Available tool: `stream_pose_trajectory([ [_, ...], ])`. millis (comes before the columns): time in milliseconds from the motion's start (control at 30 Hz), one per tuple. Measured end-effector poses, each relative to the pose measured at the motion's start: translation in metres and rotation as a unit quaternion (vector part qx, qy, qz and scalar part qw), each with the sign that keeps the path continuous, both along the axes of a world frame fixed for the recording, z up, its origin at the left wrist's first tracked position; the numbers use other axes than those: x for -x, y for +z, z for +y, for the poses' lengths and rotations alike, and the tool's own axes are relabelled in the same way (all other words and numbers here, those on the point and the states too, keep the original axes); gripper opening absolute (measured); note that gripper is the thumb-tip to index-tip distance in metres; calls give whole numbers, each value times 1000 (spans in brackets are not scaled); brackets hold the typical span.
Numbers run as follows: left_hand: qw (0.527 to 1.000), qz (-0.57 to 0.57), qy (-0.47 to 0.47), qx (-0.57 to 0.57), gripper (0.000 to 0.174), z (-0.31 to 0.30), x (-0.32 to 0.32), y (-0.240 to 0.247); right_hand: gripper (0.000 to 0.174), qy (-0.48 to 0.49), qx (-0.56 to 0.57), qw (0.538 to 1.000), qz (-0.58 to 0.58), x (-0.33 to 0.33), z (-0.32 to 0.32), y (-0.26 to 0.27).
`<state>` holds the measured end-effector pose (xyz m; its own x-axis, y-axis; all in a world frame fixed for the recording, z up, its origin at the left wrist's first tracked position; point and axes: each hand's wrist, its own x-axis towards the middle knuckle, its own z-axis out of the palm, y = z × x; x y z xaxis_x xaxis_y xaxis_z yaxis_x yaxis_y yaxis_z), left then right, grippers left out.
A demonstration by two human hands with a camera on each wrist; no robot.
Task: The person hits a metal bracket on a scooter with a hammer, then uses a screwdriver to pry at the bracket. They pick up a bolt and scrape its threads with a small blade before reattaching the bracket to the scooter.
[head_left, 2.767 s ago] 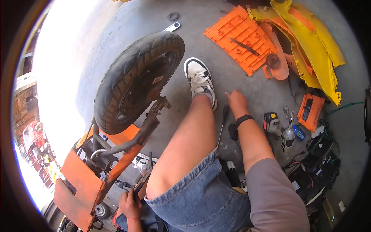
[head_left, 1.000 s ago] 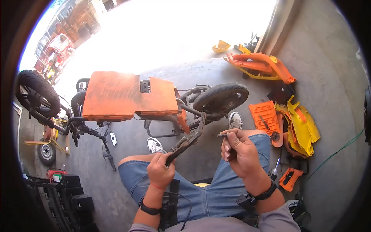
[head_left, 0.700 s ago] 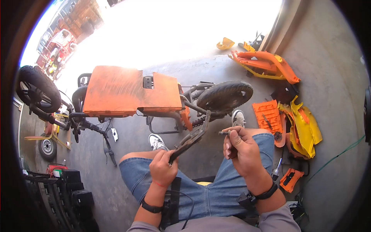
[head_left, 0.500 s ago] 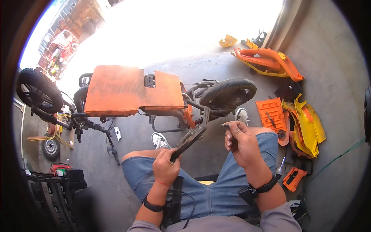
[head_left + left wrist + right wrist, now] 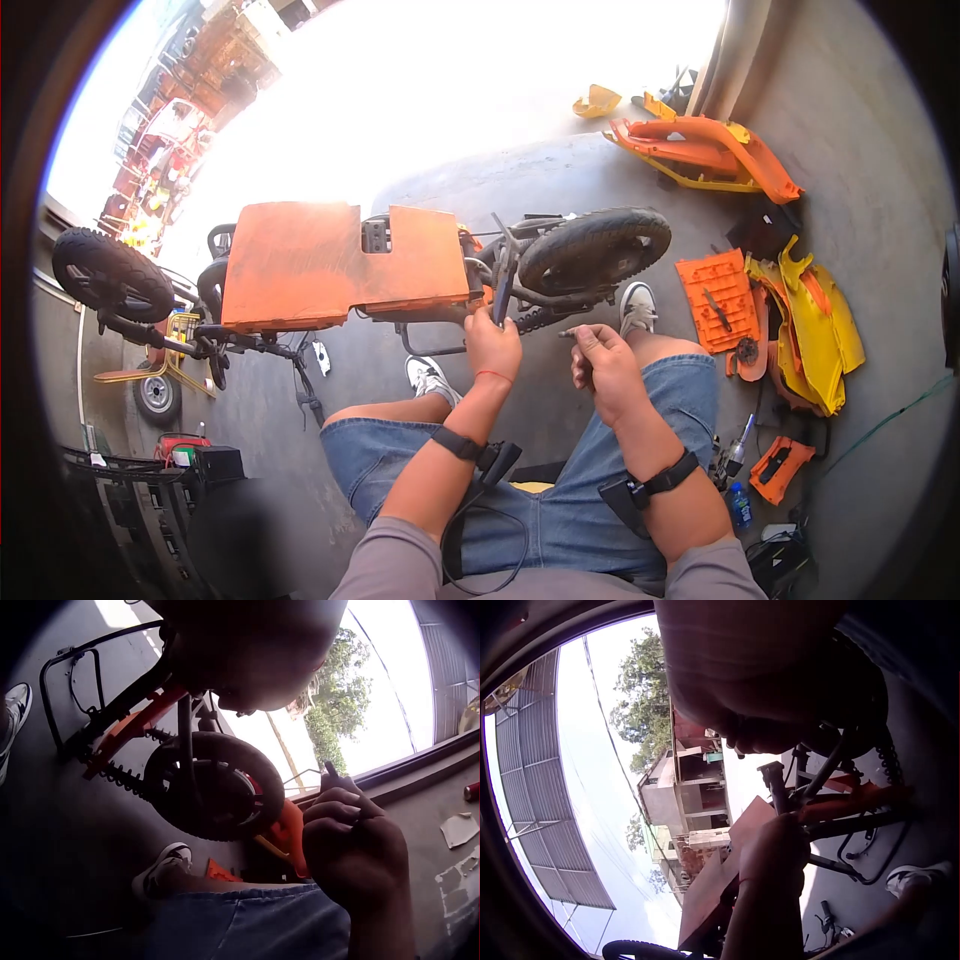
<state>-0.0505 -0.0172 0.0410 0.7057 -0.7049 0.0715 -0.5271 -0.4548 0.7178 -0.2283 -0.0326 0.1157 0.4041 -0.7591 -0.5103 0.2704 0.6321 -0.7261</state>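
Observation:
My left hand (image 5: 493, 345) grips a dark metal bracket (image 5: 505, 275), which stands nearly upright in front of the bike's rear wheel (image 5: 595, 252). In the right wrist view that hand (image 5: 772, 859) is curled round the lower part of the bracket (image 5: 777, 787). Whether the bracket touches the frame cannot be told. Just to the right, my right hand (image 5: 610, 372) pinches a small dark bolt (image 5: 567, 333) between thumb and finger, its end pointing left. The left wrist view shows the same hand (image 5: 356, 851), with the bolt's end (image 5: 331, 768) sticking up.
The bike with its orange panel (image 5: 300, 265) lies across the floor beyond my knees. Yellow fairings (image 5: 810, 330) and an orange ribbed panel (image 5: 715, 300) lie at right, near a power tool (image 5: 738, 445) and a blue bottle (image 5: 740, 505). Black battery-like boxes (image 5: 218, 465) stand at lower left.
My left hand has moved forward and right with the bracket, which has swung more upright beside the rear wheel. My right hand has shifted slightly, still pinching the bolt.

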Motion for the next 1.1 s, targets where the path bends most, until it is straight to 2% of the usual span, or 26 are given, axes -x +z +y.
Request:
stream_pose_trajectory([
  [67, 998, -32, 31, 50, 30, -24, 12, -20, 20, -17, 6, 1000, -20, 4, -4, -1],
  [100, 998, -55, 16, 32, 41, -34, 13, -33, 21, -24, 0, 999, -24, 6, -6, 0],
  [133, 998, -54, 9, 27, 41, -38, 17, -39, 21, -30, -6, 999, -23, 7, -9, 1],
  [233, 993, -112, -11, -31, 59, -40, 27, -59, 22, -29, -18, 998, -57, 12, -18, 0],
  [400, 997, -52, -58, -5, 59, -25, 14, -81, 19, -35, -49, 994, -89, 12, -21, 2],
  [433, 996, -60, -65, -19, 59, -20, 12, -75, 18, -41, -53, 993, -92, 14, -21, 0],
  [500, 982, -172, -82, 21, 53, -8, 12, -54, 16, -43, -52, 994, -81, 12, -18, 1],
  [533, 980, -147, -119, 52, 45, 0, 10, -33, 15, -41, -42, 996, -63, 11, -15, 1],
  [567, 982, 106, -122, 97, 40, 7, 18, -3, 15, -28, -35, 997, -66, 10, -13, 1],
  [600, 957, 223, -146, 116, 43, 16, 14, 7, 17, -21, -30, 998, -60, 6, -11, 3],
  [633, 884, 419, -138, 155, 47, 24, 28, 38, 18, -14, -14, 998, -55, 1, -8, 1],
  [667, 802, 563, -95, 178, 47, 32, 38, 59, 21, -8, -2, 999, -39, -4, -1, 4],
  [733, 672, 718, -91, 155, 42, 38, 48, 87, 26, -13, 154, 986, 64, -28, 16, -11],
  [767, 670, 721, -103, 146, 42, 37, 51, 88, 28, -22, 272, 951, 142, -35, 27, -10],
  [800, 660, 729, -116, 139, 41, 34, 53, 87, 31, 25, 281, 950, 130, -33, 35, 6],
  [833, 651, 737, -126, 133, 40, 33, 54, 85, 35, -1, 342, 928, 147, -42, 47, 6],
  [867, 643, 744, -131, 127, 39, 35, 53, 82, 35, -8, 341, 928, 148, -49, 55, 5],
  [933, 629, 756, -136, 121, 36, 40, 47, 76, 38, -82, 499, 828, 241, -58, 65, 1],
  [967, 622, 761, -137, 120, 35, 41, 44, 72, 38, -83, 498, 829, 241, -49, 62, 13],
  [1033, 605, 775, -139, 116, 33, 39, 38, 62, 38, -95, 545, 799, 237, -19, 56, 43],
  [1100, 590, 788, -130, 119, 31, 42, 31, 52, 34, -71, 531, 826, 177, 51, 17, 85],
])
